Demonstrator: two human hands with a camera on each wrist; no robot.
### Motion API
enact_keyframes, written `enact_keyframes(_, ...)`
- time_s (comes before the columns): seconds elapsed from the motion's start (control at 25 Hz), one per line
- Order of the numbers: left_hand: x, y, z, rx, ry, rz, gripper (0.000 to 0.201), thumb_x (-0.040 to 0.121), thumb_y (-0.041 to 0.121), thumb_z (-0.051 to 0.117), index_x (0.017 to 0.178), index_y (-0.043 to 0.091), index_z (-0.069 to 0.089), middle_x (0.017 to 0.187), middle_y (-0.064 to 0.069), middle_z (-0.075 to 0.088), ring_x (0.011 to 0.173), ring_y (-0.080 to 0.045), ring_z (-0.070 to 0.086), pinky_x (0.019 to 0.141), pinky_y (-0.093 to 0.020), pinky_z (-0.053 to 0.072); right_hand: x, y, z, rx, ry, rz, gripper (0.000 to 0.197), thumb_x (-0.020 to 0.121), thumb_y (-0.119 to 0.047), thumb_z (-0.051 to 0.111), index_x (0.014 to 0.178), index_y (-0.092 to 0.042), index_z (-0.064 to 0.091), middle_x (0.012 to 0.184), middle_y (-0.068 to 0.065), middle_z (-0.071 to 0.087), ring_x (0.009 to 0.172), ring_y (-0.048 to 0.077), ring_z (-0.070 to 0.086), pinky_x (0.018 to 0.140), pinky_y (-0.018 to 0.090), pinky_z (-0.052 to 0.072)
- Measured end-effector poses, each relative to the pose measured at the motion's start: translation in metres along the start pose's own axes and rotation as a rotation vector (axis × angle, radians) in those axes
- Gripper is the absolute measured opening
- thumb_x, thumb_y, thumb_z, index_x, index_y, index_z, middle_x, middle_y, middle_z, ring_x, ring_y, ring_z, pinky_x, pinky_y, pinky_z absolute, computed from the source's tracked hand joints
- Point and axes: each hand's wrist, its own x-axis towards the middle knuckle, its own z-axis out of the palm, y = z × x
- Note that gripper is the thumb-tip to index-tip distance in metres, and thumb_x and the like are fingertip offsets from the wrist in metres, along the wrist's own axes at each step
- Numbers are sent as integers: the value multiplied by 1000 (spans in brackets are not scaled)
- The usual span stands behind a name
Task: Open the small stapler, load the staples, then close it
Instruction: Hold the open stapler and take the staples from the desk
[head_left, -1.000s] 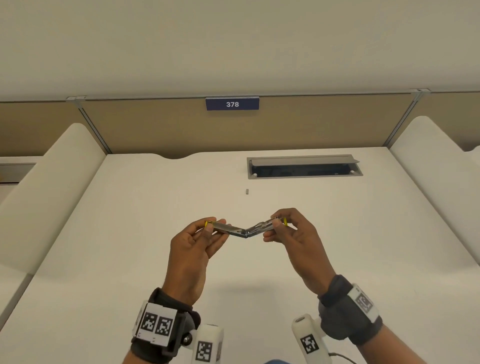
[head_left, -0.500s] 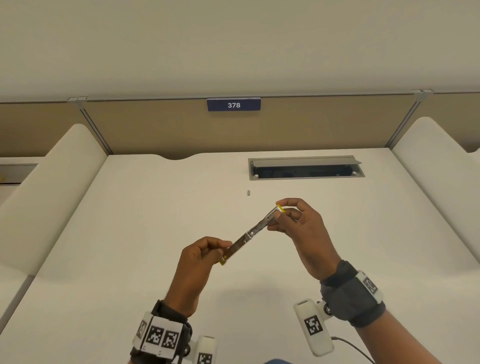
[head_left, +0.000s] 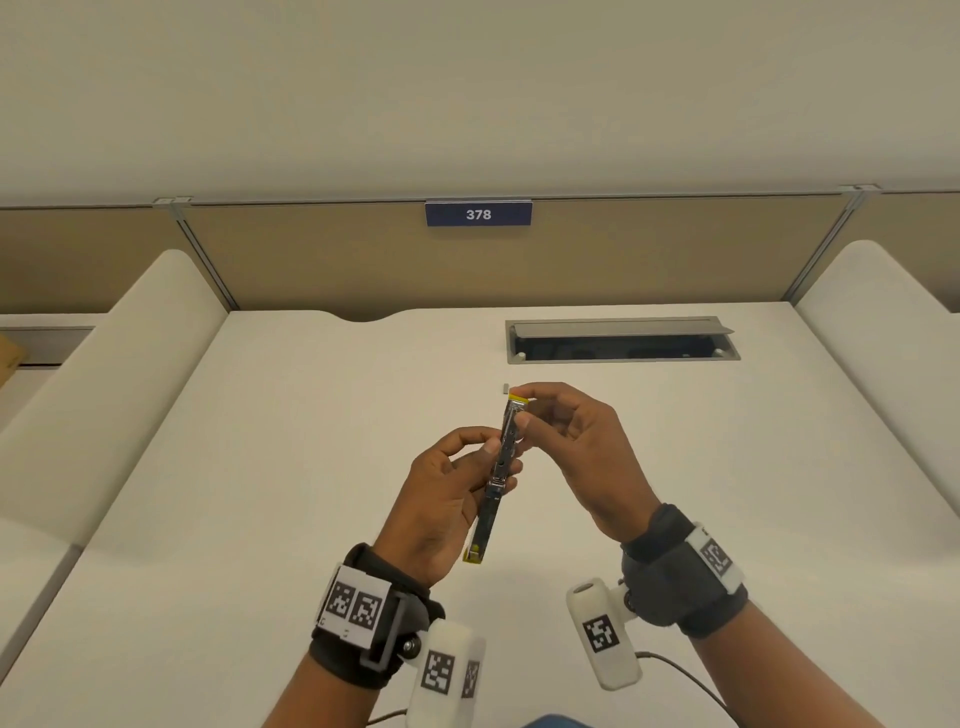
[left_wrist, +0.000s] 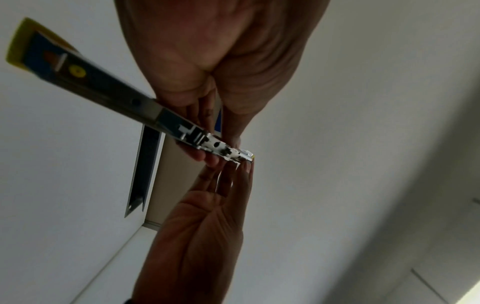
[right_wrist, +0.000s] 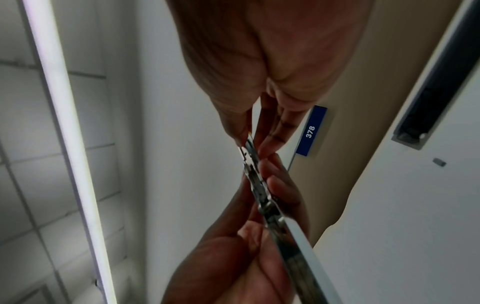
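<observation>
The small stapler (head_left: 500, 470) is swung fully open into one long metal strip with yellow plastic at both ends, held in the air above the desk, pointing away from me. My left hand (head_left: 457, 483) pinches it near the hinge, in the middle. My right hand (head_left: 563, 436) pinches the far end by the yellow tip. The left wrist view shows the stapler (left_wrist: 124, 100) with its dark base arm and yellow end near the camera. From the right wrist, the stapler (right_wrist: 262, 197) appears edge-on between both hands. A small strip of staples (head_left: 505, 387) lies on the desk just beyond it.
The white desk (head_left: 260, 493) has an open cable hatch (head_left: 621, 340) at the back right. A tan partition with a blue sign reading 378 (head_left: 478, 214) stands behind. Raised white dividers flank both sides. The staples (right_wrist: 439, 162) also show in the right wrist view.
The stapler has unfolded from a shallow V held sideways into a straight strip, and turned to point away from me. My left hand shifted from the end to the hinge area.
</observation>
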Motion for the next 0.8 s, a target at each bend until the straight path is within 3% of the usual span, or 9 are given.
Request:
enact_keyframes(0.2, 0, 0, -1, -189, -15, -59, 43, 85, 20, 69, 126, 7, 71, 101, -15, 81, 85, -24, 78, 82, -33, 66, -6, 7, 9, -345, 227, -256, 25, 88, -31, 74, 109, -19, 69, 103, -8, 69, 86, 5, 65, 73, 6, 53)
enact_keyframes(0.32, 0, -2, -1, -232, -14, -63, 38, 88, 14, 67, 124, 3, 72, 104, -16, 81, 87, -26, 79, 80, -34, 66, -12, 12, 14, -494, 246, -368, 19, 88, -26, 77, 104, -17, 73, 102, -4, 70, 80, 5, 60, 71, 5, 47)
enact_keyframes(0.56, 0, -5, -1, -211, -4, -40, 38, 82, 17, 69, 117, 4, 75, 107, -16, 82, 92, -28, 81, 84, -35, 66, -14, 14, 17, -571, 232, -380, 19, 89, -23, 76, 107, -17, 75, 105, -2, 71, 83, 8, 60, 72, 14, 51)
enact_keyframes(0.68, 0, -6, -3, -216, 21, -29, 25, 93, 10, 65, 115, 3, 76, 105, -17, 82, 90, -27, 81, 85, -35, 66, -13, 15, 16, -566, 182, -341, 17, 90, -25, 75, 107, -21, 73, 106, -5, 69, 81, 5, 59, 72, 15, 53)
enact_keyframes(0.8, 1, -9, -3, -185, 51, -21, 23, 99, 4, 60, 116, 2, 76, 101, -17, 82, 87, -26, 80, 83, -34, 66, -9, 15, 13, -548, 98, -277, 11, 92, -26, 73, 102, -23, 69, 104, -10, 63, 85, 2, 57, 74, 9, 46)
